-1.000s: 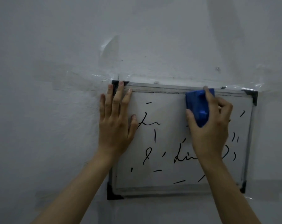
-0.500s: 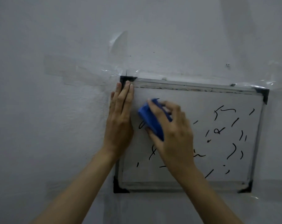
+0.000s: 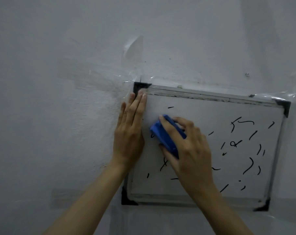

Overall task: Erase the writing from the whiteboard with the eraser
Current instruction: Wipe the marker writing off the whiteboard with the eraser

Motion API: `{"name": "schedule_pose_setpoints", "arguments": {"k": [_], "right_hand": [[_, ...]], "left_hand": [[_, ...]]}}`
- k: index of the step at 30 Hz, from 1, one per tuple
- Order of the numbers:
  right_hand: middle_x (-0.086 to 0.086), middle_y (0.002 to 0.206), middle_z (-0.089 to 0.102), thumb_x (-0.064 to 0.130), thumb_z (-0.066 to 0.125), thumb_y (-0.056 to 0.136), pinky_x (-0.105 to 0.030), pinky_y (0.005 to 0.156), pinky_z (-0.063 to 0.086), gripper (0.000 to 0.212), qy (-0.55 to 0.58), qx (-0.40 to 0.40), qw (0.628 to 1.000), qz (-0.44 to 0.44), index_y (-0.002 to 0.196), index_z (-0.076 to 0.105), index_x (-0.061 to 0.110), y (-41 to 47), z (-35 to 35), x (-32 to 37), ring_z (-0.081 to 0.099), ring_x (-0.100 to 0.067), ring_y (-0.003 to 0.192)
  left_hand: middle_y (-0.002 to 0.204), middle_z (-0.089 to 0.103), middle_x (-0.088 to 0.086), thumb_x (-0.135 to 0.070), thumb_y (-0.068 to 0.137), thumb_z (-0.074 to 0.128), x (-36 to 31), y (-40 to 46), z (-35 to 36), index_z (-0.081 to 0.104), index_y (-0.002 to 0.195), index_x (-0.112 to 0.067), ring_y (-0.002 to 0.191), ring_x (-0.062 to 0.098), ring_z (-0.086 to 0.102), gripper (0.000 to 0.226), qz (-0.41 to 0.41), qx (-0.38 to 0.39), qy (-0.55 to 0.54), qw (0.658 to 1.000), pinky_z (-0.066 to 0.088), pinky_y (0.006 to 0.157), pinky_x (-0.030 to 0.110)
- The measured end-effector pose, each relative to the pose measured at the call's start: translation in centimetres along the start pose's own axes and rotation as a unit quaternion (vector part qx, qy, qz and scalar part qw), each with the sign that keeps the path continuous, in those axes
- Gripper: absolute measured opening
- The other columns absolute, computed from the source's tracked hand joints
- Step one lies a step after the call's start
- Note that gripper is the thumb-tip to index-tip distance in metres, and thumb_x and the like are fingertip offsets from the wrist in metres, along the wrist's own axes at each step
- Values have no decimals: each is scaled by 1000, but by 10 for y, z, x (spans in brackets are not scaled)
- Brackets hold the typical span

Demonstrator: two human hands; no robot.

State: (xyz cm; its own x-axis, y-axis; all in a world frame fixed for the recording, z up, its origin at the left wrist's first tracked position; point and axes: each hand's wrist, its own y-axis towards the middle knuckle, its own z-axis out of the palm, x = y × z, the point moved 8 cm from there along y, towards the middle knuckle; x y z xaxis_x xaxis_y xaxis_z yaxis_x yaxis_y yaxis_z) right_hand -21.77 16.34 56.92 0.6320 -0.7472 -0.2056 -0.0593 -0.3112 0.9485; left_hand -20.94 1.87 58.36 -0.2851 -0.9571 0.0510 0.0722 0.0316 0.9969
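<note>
A small whiteboard (image 3: 201,112) with black corner caps hangs taped to a grey wall. Scattered black marker strokes (image 3: 235,143) cover its right half and lower left. My right hand (image 3: 189,150) grips a blue eraser (image 3: 164,136) and presses it flat on the board's left part. My left hand (image 3: 130,131) lies flat with fingers together over the board's left edge, fingertips near the top left corner.
Clear tape (image 3: 110,82) runs along the wall above and left of the board, with a loose flap (image 3: 133,48) sticking up. A small screw (image 3: 247,74) sits in the wall at the upper right.
My right hand has swept the eraser from the board's top right to its left part, wiping strokes on the way. In the last half second it barely moved. The left hand stayed put.
</note>
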Motion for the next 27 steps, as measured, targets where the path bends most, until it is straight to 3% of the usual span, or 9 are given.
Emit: {"name": "schedule_pose_setpoints", "arguments": {"k": [4,8,10,14,20,23,27], "right_hand": [[-12,131,51,27,81,73,-39,83,52,79,-12,-37,996,78,143,45,19,12,-12,-15,55,-28,105],[-11,129,56,30,82,71,-38,77,52,77,-36,29,999,-25,140,50,21,-13,5,20,60,-27,102],[-9,129,56,31,82,72,-37,76,53,78,-29,48,998,-34,141,48,23,-13,7,17,60,-25,102],[-9,129,55,31,79,74,-37,81,53,76,-17,-5,999,51,142,47,22,5,-5,-4,58,-25,103],[-10,130,56,30,83,71,-37,82,54,80,-9,17,1000,13,142,48,22,-8,7,19,60,-26,105],[-11,130,53,31,79,76,-35,85,50,77,8,-33,997,72,144,45,21,22,-7,-6,56,-26,107],[-11,132,49,32,75,80,-36,89,50,77,12,-60,990,124,147,39,23,33,-12,-14,54,-25,111]], "left_hand": [[156,26,9,18,85,36,2,-1,-1,20,149,-4,149,22,16,70,-16,-5,-15,1000,13,124,41],[158,22,6,-5,94,49,1,-2,1,17,150,-4,149,24,16,64,-4,11,-45,999,14,124,42],[158,21,5,-6,94,53,2,-2,1,15,150,-5,149,24,17,68,-4,12,-52,999,14,124,42],[158,17,-6,11,89,30,4,-1,0,12,152,-13,150,19,14,70,-20,-1,-57,998,11,124,38],[158,26,10,-7,95,46,5,-2,2,16,152,-12,150,24,17,64,-13,21,-54,998,15,124,42],[158,28,11,-6,97,35,2,0,2,23,150,-8,149,25,18,54,-10,21,-26,999,19,122,44],[158,25,11,-10,97,40,-1,-1,3,32,147,-6,150,28,16,51,2,41,3,999,17,123,45]]}}
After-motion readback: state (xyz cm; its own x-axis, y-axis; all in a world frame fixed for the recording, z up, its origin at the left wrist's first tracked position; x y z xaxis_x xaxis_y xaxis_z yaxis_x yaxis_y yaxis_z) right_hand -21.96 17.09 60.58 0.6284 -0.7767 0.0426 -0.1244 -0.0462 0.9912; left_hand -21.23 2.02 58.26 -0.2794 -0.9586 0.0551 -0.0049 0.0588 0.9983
